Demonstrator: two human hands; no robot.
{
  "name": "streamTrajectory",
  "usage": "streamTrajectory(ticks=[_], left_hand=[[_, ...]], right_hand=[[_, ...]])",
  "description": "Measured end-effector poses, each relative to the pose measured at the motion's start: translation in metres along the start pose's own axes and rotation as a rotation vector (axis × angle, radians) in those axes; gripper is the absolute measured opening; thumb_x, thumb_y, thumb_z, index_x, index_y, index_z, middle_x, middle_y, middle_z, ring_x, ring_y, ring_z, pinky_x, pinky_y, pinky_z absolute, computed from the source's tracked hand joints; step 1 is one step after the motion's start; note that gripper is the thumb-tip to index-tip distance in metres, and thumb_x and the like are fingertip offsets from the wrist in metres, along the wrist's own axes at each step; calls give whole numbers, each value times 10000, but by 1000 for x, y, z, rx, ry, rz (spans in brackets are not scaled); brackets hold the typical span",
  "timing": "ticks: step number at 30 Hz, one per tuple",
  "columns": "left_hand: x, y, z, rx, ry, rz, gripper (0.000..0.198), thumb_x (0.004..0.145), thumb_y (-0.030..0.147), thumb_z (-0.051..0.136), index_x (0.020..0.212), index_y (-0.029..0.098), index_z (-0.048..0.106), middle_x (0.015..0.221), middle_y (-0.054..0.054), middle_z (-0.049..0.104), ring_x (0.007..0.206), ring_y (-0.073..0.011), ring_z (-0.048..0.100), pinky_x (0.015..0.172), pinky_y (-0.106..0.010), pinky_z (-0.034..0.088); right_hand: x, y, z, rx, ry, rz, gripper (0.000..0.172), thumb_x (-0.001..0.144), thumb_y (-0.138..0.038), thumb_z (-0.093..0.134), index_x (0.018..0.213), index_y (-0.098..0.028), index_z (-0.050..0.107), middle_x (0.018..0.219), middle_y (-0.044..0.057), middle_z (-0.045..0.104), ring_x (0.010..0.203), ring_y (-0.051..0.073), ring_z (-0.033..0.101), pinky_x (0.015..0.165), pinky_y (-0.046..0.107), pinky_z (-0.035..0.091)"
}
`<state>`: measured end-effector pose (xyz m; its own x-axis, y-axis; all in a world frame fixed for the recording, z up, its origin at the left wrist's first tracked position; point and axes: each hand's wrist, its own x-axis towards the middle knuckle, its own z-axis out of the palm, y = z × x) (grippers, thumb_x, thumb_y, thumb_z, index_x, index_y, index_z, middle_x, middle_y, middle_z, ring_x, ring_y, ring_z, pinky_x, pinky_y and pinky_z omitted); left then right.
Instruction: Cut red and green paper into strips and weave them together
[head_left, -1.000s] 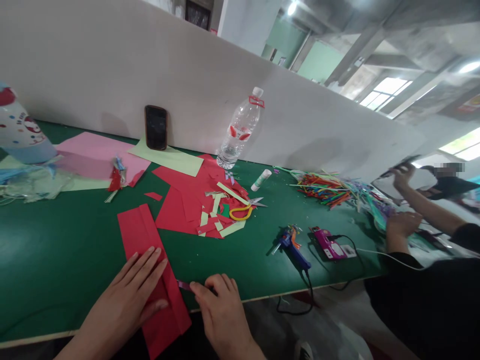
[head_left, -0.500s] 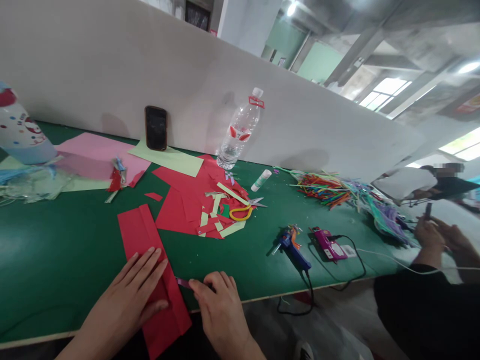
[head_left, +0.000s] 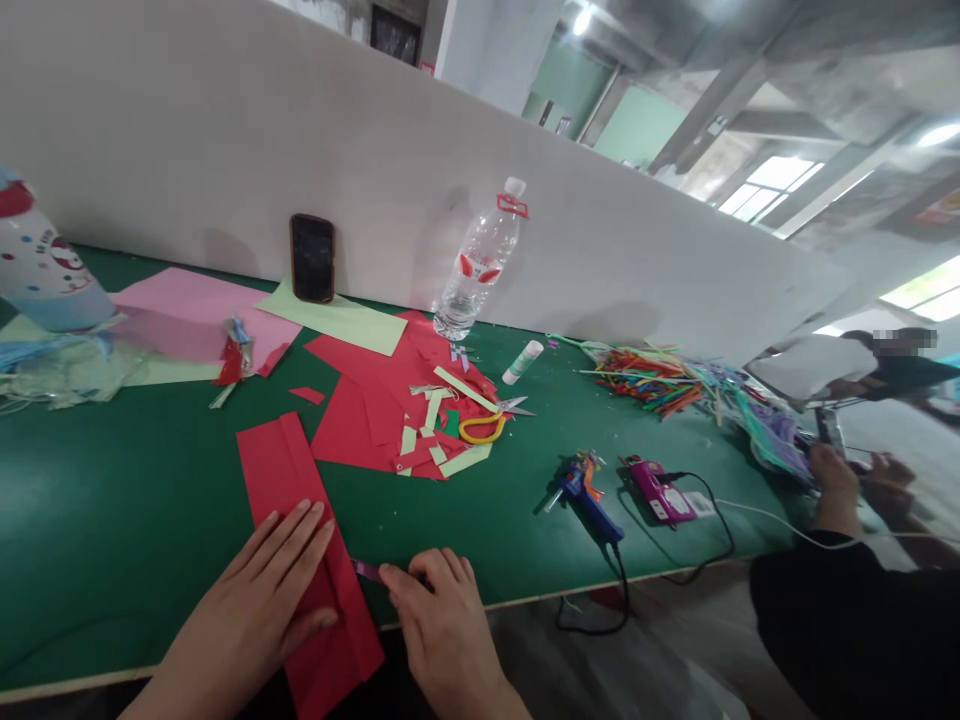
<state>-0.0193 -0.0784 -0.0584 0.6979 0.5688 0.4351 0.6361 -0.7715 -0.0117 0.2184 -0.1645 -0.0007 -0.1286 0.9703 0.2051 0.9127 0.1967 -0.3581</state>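
My left hand (head_left: 277,585) lies flat, fingers extended, on a long red folded paper (head_left: 274,450) whose lower end hangs past the table's near edge. Just right of that paper, my right hand (head_left: 439,610) is closed in a pinch on one end of a small purple strip (head_left: 366,570). The strip's other end lies close to the red paper's right edge; whether it touches cannot be told. Beyond the hands, yellow-handled scissors (head_left: 486,428) rest among red paper sheets (head_left: 352,425) and pale green scraps (head_left: 469,458).
Right of my hands are a blue glue gun (head_left: 592,505) and a magenta power box (head_left: 660,490) with cables. Farther back stand a water bottle (head_left: 478,268), a glue stick (head_left: 523,362) and a phone (head_left: 312,258). Colourful pipe cleaners (head_left: 649,378) lie near another person's hand (head_left: 834,485).
My hands, the red paper and the purple strip look almost unmoved. At the right, the other person's hands have shifted, and the dark device they hold is turned differently.
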Motion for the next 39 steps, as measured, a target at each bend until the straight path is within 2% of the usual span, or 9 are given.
streamTrajectory(ticks=[5,12,19,25,31,35,39], left_hand=[[0,-1,-1,3,16,5,738,911,669,489,1448,163,484,1463,-122,558,1313,-276,551,1181,-411,296],[0,0,-1,-34,-4,-21,751,909,679,479,1484,198,443,1467,-109,556,1312,-277,553,1159,-412,343],[3,0,-3,-5,45,2,730,904,674,500,1437,175,502,1444,-108,581,1302,-256,560,1198,-376,261],[0,-2,2,-14,33,-1,780,892,696,493,1485,191,438,1449,-107,576,1298,-268,565,1155,-397,337],[3,3,-1,-5,42,-8,780,902,681,494,1497,183,418,1434,-104,591,1268,-266,587,1130,-379,351],[5,3,-4,15,46,6,795,878,701,519,1459,161,466,1402,-101,620,1214,-267,617,1065,-374,394],[7,1,-5,62,46,-1,670,928,649,469,1384,163,540,1389,-95,630,1188,-256,628,1040,-380,393]], right_hand=[[1,2,2,18,-2,10,289,974,-172,505,1157,-320,673,863,22,585,789,195,523,707,316,361],[4,4,-1,9,-11,5,281,974,-182,510,1160,-311,677,868,25,587,793,191,528,702,314,360],[10,3,2,7,-24,-1,275,979,-196,507,1161,-319,671,875,24,590,789,192,527,707,319,357],[10,4,1,-7,0,-4,273,989,-197,497,1157,-323,672,850,21,581,780,189,526,706,311,356],[4,8,-1,21,1,1,287,988,-202,485,1168,-330,668,887,26,596,801,198,532,718,319,365],[2,10,-2,37,3,-1,290,984,-201,491,1177,-332,663,882,24,594,809,199,532,716,316,362],[3,9,-1,33,-13,3,293,976,-196,500,1178,-333,662,890,26,595,809,198,529,718,315,355]])
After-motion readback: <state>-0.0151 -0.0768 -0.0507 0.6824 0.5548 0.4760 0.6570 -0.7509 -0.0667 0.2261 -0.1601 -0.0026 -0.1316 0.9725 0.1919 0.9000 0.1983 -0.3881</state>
